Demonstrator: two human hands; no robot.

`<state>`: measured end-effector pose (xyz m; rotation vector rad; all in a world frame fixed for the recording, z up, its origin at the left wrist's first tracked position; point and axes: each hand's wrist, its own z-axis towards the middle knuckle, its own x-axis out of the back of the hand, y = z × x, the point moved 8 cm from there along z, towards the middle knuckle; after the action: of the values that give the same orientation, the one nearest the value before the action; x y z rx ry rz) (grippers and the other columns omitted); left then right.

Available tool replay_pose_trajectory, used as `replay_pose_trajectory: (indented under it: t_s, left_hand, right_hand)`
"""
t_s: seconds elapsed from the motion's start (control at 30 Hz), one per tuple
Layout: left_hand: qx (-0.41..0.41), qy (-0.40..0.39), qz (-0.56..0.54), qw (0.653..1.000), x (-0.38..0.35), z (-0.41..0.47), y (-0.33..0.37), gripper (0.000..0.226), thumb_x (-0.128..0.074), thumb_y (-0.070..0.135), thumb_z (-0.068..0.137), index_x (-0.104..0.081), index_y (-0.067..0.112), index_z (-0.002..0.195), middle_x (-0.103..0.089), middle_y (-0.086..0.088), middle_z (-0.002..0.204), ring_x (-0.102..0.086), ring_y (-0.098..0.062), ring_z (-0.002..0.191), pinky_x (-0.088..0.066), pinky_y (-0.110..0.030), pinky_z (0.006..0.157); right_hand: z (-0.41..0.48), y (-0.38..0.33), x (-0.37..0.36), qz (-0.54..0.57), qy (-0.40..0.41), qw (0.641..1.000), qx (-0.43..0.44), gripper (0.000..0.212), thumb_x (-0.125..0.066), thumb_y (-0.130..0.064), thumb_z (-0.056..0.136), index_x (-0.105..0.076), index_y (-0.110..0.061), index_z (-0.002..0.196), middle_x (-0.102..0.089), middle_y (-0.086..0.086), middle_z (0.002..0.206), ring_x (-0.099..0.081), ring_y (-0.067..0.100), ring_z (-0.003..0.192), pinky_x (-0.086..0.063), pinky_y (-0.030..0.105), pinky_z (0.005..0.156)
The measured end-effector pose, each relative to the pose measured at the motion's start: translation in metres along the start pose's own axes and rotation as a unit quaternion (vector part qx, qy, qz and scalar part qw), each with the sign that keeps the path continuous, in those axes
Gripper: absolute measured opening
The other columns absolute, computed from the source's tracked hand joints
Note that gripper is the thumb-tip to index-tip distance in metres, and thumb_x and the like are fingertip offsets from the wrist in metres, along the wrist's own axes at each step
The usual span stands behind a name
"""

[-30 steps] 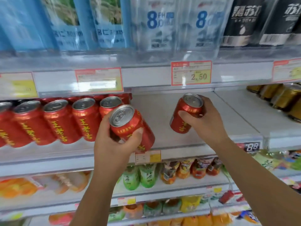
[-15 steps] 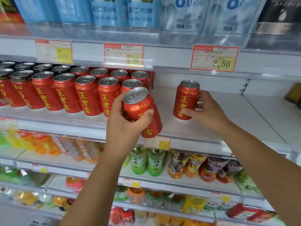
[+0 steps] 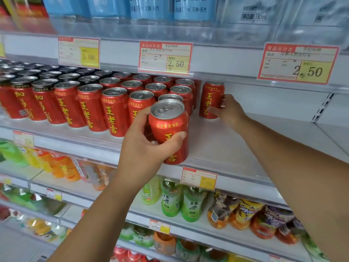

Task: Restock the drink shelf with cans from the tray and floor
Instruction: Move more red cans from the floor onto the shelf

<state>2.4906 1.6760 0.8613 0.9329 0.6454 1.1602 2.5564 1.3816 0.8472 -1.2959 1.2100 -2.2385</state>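
The drink shelf (image 3: 236, 148) looks roughly half done to me. The left part is packed with a block of red cans (image 3: 113, 110), several rows deep, silver tops up and yellow lettering facing out. The right part of the same shelf is bare white, so I'd guess there's plenty left to fill. The tray and the floor aren't in view, so no idea how many cans are waiting.

Two cans are mid-placement right now. The right hand (image 3: 228, 110) reaches deep in, fingers and thumb curled round an upright can (image 3: 211, 100) that stands on the shelf just beside the right end of the block, near the back. It looks pretty much set down, just not released yet. The left hand (image 3: 143, 148) is wrapped round a tilted can (image 3: 170, 133) out by the shelf's front lip, its top leaning toward the camera. That one isn't on the shelf yet.

The cans themselves look clean and undented, glossy red, pull tabs intact. Probably a bit slick, so the full wrap makes sense to me.
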Motion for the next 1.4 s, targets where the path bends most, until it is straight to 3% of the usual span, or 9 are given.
replay_pose_trajectory:
  t_s: [0.4, 0.57, 0.7, 0.77, 0.87, 1.07, 1.2, 1.3, 1.4]
  left_hand:
    - [-0.011, -0.011, 0.004, 1.000, -0.005, 0.002, -0.001, 0.063, -0.078, 0.040, 0.065, -0.058, 0.028, 0.124, -0.071, 0.011, 0.110, -0.067, -0.008, 0.102, -0.052, -0.019, 0.082]
    - [0.015, -0.014, 0.001, 1.000, -0.004, 0.001, 0.000, 0.066, -0.081, 0.035, 0.066, -0.058, 0.025, 0.127, -0.071, 0.006, 0.113, -0.068, -0.012, 0.104, -0.055, -0.028, 0.088]
    - [0.046, -0.021, -0.014, 0.999, -0.013, -0.001, 0.004, 0.061, -0.085, 0.017, 0.070, -0.061, 0.023, 0.125, -0.073, 0.005, 0.110, -0.069, -0.009, 0.101, -0.055, -0.023, 0.085]
    - [0.055, -0.029, -0.019, 0.998, -0.020, -0.001, 0.004, 0.058, -0.085, 0.013, 0.071, -0.062, 0.022, 0.124, -0.073, 0.003, 0.109, -0.069, -0.011, 0.101, -0.054, -0.022, 0.084]
    - [0.057, -0.043, -0.029, 0.997, -0.037, 0.000, 0.007, 0.055, -0.083, 0.011, 0.074, -0.063, 0.019, 0.125, -0.073, 0.002, 0.109, -0.069, -0.012, 0.101, -0.054, -0.024, 0.085]
    - [0.050, -0.081, -0.033, 0.995, -0.077, -0.002, 0.005, 0.058, -0.078, 0.017, 0.082, -0.055, 0.014, 0.135, -0.069, -0.002, 0.121, -0.065, -0.015, 0.112, -0.052, -0.038, 0.099]
    - [-0.005, -0.087, 0.163, 0.983, -0.063, -0.007, -0.014, 0.062, -0.072, 0.047, 0.082, -0.055, 0.021, 0.136, -0.062, 0.004, 0.131, -0.058, -0.007, 0.119, -0.048, -0.031, 0.102]
    - [-0.095, -0.071, 0.387, 0.914, -0.041, -0.014, -0.030, 0.056, -0.064, 0.066, 0.077, -0.072, 0.024, 0.112, -0.071, 0.007, 0.112, -0.063, -0.014, 0.105, -0.050, -0.038, 0.093]
    - [-0.165, -0.078, 0.449, 0.875, -0.037, -0.018, -0.046, 0.058, -0.059, 0.076, 0.073, -0.075, 0.027, 0.100, -0.071, 0.013, 0.105, -0.064, -0.014, 0.099, -0.046, -0.040, 0.092]
  right_hand:
    - [0.022, 0.002, -0.013, -0.013, -0.015, 1.000, 0.010, 0.063, -0.063, -0.033, 0.092, -0.035, -0.013, 0.145, -0.050, 0.009, 0.142, -0.049, 0.027, 0.128, -0.038, 0.034, 0.103]
    - [0.005, 0.005, -0.009, -0.057, -0.055, 0.996, -0.042, 0.074, -0.048, -0.046, 0.097, -0.016, -0.009, 0.152, -0.036, 0.012, 0.153, -0.038, 0.029, 0.137, -0.035, 0.034, 0.106]
    - [-0.053, -0.028, 0.007, 0.017, -0.098, 0.994, 0.046, 0.049, -0.055, -0.016, 0.095, -0.041, -0.016, 0.142, -0.057, 0.007, 0.133, -0.055, 0.020, 0.116, -0.042, 0.027, 0.090]
    - [-0.096, -0.038, 0.009, 0.101, -0.179, 0.975, 0.079, 0.058, -0.060, -0.002, 0.088, -0.043, -0.017, 0.141, -0.059, 0.004, 0.129, -0.057, 0.014, 0.116, -0.044, 0.024, 0.095]
    - [-0.148, -0.050, 0.008, 0.154, -0.280, 0.942, 0.105, 0.081, -0.072, -0.017, 0.072, -0.037, -0.028, 0.145, -0.057, -0.008, 0.132, -0.055, 0.004, 0.121, -0.042, 0.023, 0.102]
    - [-0.163, -0.047, 0.025, 0.138, -0.164, 0.971, 0.103, 0.076, -0.082, -0.053, 0.054, -0.049, -0.040, 0.122, -0.066, -0.012, 0.118, -0.064, 0.005, 0.107, -0.051, 0.038, 0.097]
    - [-0.138, -0.036, 0.031, 0.101, -0.123, 0.984, 0.077, 0.087, -0.083, -0.061, 0.051, -0.047, -0.031, 0.125, -0.064, -0.008, 0.119, -0.064, 0.009, 0.107, -0.051, 0.041, 0.096]
    - [-0.109, -0.021, 0.025, 0.075, -0.100, 0.991, 0.050, 0.078, -0.086, -0.036, 0.066, -0.045, -0.021, 0.131, -0.061, -0.002, 0.127, -0.061, 0.014, 0.111, -0.048, 0.043, 0.100]
    - [-0.088, -0.013, 0.018, 0.075, -0.081, 0.994, 0.026, 0.075, -0.084, -0.029, 0.070, -0.044, -0.020, 0.132, -0.059, 0.001, 0.130, -0.059, 0.016, 0.113, -0.046, 0.041, 0.101]
